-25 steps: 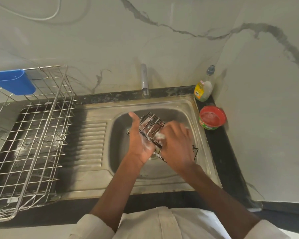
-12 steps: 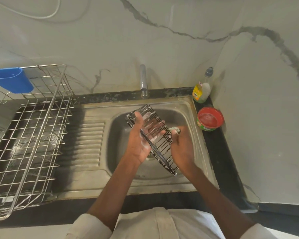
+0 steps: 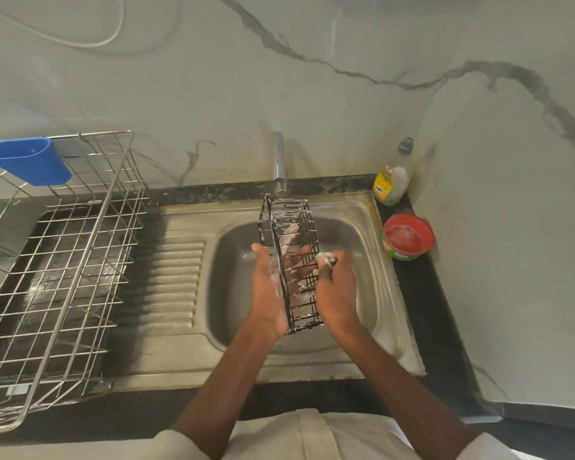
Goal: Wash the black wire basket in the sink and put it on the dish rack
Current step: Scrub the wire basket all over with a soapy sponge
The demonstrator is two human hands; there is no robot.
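The black wire basket (image 3: 292,224), streaked with white foam, stands on end over the steel sink (image 3: 372,293), its long axis pointing away from me. My left hand (image 3: 268,293) holds it from the left, fingers reaching inside through the wires. My right hand (image 3: 337,287) is against the basket's right side and pinches a small green scrub pad (image 3: 324,257) at its fingertips. The silver dish rack (image 3: 63,260) stands on the counter to the left of the sink.
A blue plastic cup (image 3: 30,161) hangs on the rack's back left corner. The tap (image 3: 279,161) rises behind the sink. A dish soap bottle (image 3: 394,180) and a red tub of soap paste (image 3: 407,237) sit at the sink's right. The ribbed drainboard (image 3: 173,280) lies between rack and basin.
The basket has been turned from lying tilted under both hands to standing upright lengthwise. My right hand moved off its top to its right side with the pad.
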